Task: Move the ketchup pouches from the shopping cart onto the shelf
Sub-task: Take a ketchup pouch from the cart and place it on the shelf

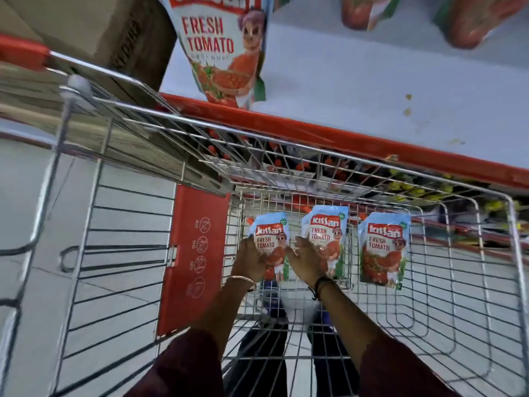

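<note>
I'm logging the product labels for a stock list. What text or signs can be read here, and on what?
"Kissan", "FRESH TOMATO": left pouch, middle pouch and right pouch in the cart.
"FRESH TOMATO": pouch on the shelf; brand cut off, small line beneath blurred.
"NO" beside crossed-circle icons: red cart panel.
Green pouch badges: too small to read.

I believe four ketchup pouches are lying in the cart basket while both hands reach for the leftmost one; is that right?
Not quite: the head view shows three pouches in the shopping cart, not four: the left pouch, middle pouch and right pouch. The rest holds: the left hand and right hand flank the leftmost one.
</note>
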Demonstrator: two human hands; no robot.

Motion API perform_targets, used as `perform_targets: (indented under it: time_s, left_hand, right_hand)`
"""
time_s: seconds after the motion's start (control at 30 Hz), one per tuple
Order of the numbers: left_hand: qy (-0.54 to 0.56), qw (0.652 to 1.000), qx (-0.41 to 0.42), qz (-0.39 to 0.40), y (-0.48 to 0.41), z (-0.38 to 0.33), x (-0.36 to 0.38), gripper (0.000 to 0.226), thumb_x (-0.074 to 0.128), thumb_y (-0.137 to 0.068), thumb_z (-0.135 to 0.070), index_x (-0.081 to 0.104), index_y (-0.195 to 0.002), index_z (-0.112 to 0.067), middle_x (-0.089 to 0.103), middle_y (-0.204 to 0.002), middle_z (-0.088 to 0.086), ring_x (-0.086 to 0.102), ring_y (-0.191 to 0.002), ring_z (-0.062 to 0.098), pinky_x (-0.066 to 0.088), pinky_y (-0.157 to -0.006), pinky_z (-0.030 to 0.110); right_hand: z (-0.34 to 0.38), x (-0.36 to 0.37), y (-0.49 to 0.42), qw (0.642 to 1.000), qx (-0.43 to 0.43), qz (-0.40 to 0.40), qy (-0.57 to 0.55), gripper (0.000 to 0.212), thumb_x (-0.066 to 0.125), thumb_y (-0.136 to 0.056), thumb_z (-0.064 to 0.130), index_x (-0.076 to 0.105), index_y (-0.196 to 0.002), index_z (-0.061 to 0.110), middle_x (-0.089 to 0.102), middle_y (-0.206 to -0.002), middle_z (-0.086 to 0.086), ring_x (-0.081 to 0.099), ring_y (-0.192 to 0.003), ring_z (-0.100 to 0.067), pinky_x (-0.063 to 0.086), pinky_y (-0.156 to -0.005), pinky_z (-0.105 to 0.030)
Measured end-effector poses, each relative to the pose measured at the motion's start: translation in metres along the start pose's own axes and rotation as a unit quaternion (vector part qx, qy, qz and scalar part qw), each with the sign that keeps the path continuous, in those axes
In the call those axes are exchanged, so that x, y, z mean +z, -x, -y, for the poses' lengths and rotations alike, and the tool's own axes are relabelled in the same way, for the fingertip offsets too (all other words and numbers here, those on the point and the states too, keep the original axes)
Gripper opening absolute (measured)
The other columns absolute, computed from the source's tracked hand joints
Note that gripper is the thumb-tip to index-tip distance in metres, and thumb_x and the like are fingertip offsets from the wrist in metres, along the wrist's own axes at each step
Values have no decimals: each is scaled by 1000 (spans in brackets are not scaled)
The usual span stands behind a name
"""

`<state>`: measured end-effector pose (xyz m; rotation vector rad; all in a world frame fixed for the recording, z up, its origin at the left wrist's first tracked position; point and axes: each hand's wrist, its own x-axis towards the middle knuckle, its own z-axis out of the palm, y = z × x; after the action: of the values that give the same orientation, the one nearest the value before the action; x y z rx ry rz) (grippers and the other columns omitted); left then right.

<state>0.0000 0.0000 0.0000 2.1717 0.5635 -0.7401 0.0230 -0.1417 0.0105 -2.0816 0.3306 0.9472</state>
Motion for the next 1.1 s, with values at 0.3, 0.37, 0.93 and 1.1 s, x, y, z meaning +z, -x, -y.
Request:
perform_targets:
  time_s: [0.3, 0.37, 0.93, 1.1]
  left_hand:
    - [141, 975, -167, -48, -39, 17, 30, 21, 47, -82, -5, 58, -97, 7, 65, -95, 18, 62, -86, 29, 50, -69, 38]
    - [160, 969, -183, -37, -47, 24, 34, 20, 52, -79, -6, 62, -94, 3, 68, -96, 25, 65, -86, 34, 53, -71, 38]
    - [345, 923, -163, -51, -8, 8, 2, 37, 66, -69, 12, 43, -61, -15, 56, -77, 7, 54, -87, 27, 48, -63, 32]
    - [337, 937, -46, -77, 31, -27, -30, 33, 61, -70, 19, 47, -71, -11, 52, -74, 3, 54, -79, 22, 46, -47, 9]
  right_hand:
    - [-18, 18, -44, 998, 47, 41, 9, 38, 53, -91, 28, 52, -118, 1, 55, -103, -9, 56, -86, -20, 41, -71, -26]
    - [-25, 23, -57, 998, 60, 32, -14, 32, 58, -87, 23, 57, -108, 0, 65, -102, -15, 63, -82, -26, 50, -67, -29]
    - [-16, 1, 1, 991, 11, -27, -127, 27, 73, -76, 6, 60, -99, 2, 68, -87, -2, 67, -79, -17, 57, -68, -24]
    - [5, -25, 38, 990, -41, -49, -127, 24, 72, -78, 9, 52, -84, 19, 68, -87, -15, 69, -78, -30, 59, -73, -44]
